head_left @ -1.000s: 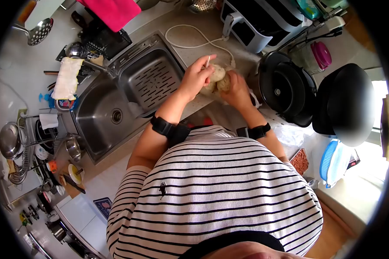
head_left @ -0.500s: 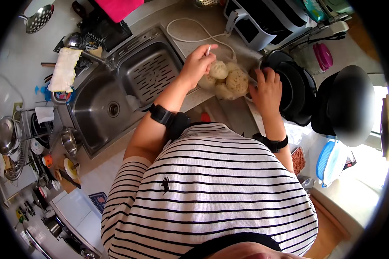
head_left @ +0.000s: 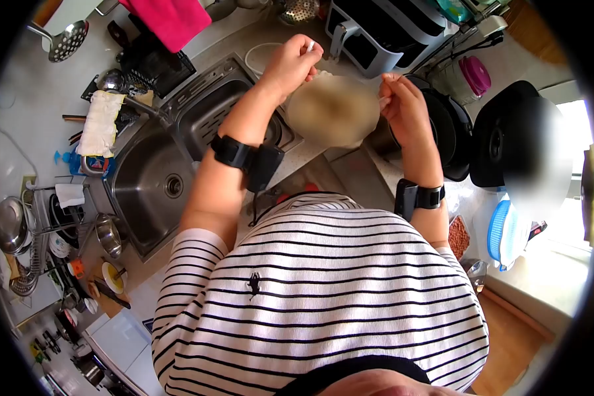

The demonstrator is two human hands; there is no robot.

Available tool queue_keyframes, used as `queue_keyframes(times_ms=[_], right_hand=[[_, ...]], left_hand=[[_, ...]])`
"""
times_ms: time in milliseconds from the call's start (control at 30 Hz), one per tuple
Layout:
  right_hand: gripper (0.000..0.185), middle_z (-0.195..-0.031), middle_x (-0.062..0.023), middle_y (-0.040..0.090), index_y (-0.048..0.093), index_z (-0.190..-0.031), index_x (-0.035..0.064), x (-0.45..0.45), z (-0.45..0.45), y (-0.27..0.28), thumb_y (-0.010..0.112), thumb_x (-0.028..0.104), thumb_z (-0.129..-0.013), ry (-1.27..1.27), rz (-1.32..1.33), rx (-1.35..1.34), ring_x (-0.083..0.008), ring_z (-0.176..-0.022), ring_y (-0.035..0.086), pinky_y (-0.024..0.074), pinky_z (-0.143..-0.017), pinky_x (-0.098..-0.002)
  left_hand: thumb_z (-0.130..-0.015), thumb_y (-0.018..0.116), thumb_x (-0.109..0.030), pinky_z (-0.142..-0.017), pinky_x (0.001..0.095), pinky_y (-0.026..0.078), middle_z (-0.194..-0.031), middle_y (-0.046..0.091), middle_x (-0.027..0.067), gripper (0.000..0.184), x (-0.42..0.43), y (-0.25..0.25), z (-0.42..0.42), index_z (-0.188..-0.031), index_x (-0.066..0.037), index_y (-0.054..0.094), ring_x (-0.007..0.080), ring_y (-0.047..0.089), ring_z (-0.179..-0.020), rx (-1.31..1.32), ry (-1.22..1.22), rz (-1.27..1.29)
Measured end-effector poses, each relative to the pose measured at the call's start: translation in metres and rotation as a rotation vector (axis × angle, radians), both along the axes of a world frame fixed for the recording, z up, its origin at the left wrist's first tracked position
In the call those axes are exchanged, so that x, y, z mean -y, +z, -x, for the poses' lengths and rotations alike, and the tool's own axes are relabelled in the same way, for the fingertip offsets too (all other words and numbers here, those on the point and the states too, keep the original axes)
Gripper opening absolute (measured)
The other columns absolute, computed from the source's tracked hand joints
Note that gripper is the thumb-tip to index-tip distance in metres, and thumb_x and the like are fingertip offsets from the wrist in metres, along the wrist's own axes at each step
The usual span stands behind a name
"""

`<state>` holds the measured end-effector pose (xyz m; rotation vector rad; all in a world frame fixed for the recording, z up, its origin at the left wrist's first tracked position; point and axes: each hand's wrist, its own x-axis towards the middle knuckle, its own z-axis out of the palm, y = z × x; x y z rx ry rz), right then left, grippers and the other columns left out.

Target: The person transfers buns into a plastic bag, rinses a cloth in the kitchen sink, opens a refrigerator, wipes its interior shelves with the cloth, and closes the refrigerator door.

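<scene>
The left hand [head_left: 290, 66] is curled round a small white piece [head_left: 309, 47]; the right hand [head_left: 406, 109] pinches the edge of a pale bundle [head_left: 333, 111], perhaps a bag though blurred, between both hands, near the sink [head_left: 138, 188].

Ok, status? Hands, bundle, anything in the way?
Left hand: fingers shut on small white item. Right hand: fingers curled, hold unclear. Pale bundle between hands, blurred. Black pot close by right hand.
</scene>
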<state>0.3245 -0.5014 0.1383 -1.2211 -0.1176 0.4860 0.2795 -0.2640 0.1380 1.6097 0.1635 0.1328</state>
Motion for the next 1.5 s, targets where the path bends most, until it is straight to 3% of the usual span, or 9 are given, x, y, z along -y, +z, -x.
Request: queue_keyframes(times_ms=[167,333,700,733,833,867,1167,1300,1500], right_hand=[[0.012,-0.073,0.0024,0.051,0.06,-0.098,0.0038,0.003,0.011,-0.012,0.059,0.015,-0.094,-0.013,-0.156,-0.065,-0.0079,-0.064,0.047,0.0423,-0.06,-0.0237],[0.015,-0.073,0.0029,0.052,0.061,-0.101,0.0055,-0.001,-0.003,-0.052,0.059,0.015,-0.09,0.172,0.259,-0.032,-0.0076,-0.065,0.05,0.046,-0.063,-0.0253],[0.015,-0.067,0.0062,0.045,0.059,-0.096,0.0046,0.002,0.017,-0.016,0.058,0.019,-0.091,-0.036,0.271,0.166,-0.0048,-0.062,0.044,0.0455,-0.066,-0.0252],[0.019,-0.066,0.0004,0.054,0.058,-0.099,0.0054,0.004,0.005,-0.029,0.062,0.02,-0.087,-0.005,0.337,0.162,-0.0126,-0.061,0.053,0.0477,-0.063,-0.0302],[0.026,-0.069,-0.0096,0.063,0.057,-0.102,0.0067,0.001,-0.006,-0.063,0.066,0.022,-0.083,0.025,0.884,0.759,-0.0256,-0.068,0.064,0.0493,-0.063,-0.0369],[0.034,-0.075,-0.0159,0.067,0.057,-0.106,0.0088,-0.011,0.009,-0.042,0.07,0.025,-0.079,-0.007,0.935,0.72,-0.0335,-0.078,0.067,0.0499,-0.066,-0.0419],[0.062,-0.096,-0.0183,0.069,0.059,-0.117,0.0109,-0.079,0.006,-0.103,0.075,0.046,-0.069,0.446,1.418,0.84,-0.0325,-0.092,0.067,0.0535,-0.077,-0.0432],[0.063,-0.088,-0.0153,0.07,0.058,-0.119,0.0107,-0.08,-0.005,-0.103,0.074,0.045,-0.069,0.353,1.395,0.815,-0.033,-0.087,0.068,0.0544,-0.074,-0.0433],[0.034,-0.077,-0.008,0.068,0.054,-0.096,0.0074,-0.089,0.012,-0.137,0.069,0.03,-0.076,0.104,1.44,1.287,-0.0281,-0.073,0.068,0.0535,-0.058,-0.0392]], left_hand=[[-0.095,0.055,-0.014,-0.055,0.023,0.045,-0.074,0.053,-0.0021,0.013,-0.015,-0.016,0.008,-0.102,-0.004,0.059,0.0065,0.052,-0.061,0.031,-0.019,0.079],[-0.096,0.053,-0.013,-0.05,0.024,0.042,-0.08,0.053,-0.0002,0.016,-0.013,-0.068,-0.001,-0.107,-0.003,0.057,0.0067,0.049,-0.054,-0.128,-0.142,-0.071],[-0.097,0.05,-0.014,-0.053,0.0226,0.04,-0.094,0.055,0.0058,0.023,-0.007,-0.023,0.011,-0.117,-0.003,0.054,0.0062,0.046,-0.058,-0.026,-0.144,0.038],[-0.096,0.05,-0.014,-0.052,0.0229,0.042,-0.092,0.057,0.0051,0.027,-0.008,-0.033,0.006,-0.121,-0.004,0.053,0.0064,0.048,-0.058,-0.062,-0.153,0.009],[-0.096,0.05,-0.014,-0.052,0.0228,0.041,-0.086,0.057,0.0027,0.03,-0.006,-0.053,0.01,-0.124,-0.004,0.053,0.0064,0.046,-0.058,-0.155,-0.205,0.002],[-0.096,0.049,-0.014,-0.052,0.0228,0.04,-0.084,0.057,0.0019,0.031,-0.008,-0.053,0.008,-0.125,-0.005,0.052,0.0064,0.046,-0.058,-0.185,-0.22,-0.006],[-0.096,0.047,-0.01,-0.061,0.0215,0.044,-0.088,0.058,0.0015,0.035,-0.008,-0.059,0.032,-0.131,-0.008,0.053,0.0061,0.048,-0.063,-0.139,-0.261,0.012],[-0.096,0.048,-0.01,-0.066,0.0212,0.045,-0.09,0.059,0.0013,0.037,-0.007,-0.072,0.044,-0.132,-0.01,0.053,0.0065,0.052,-0.068,-0.107,-0.231,0.042],[-0.095,0.048,-0.009,-0.062,0.0212,0.044,-0.089,0.058,0.0029,0.035,-0.003,-0.077,0.048,-0.129,-0.006,0.054,0.0066,0.051,-0.067,-0.024,-0.227,0.056]])
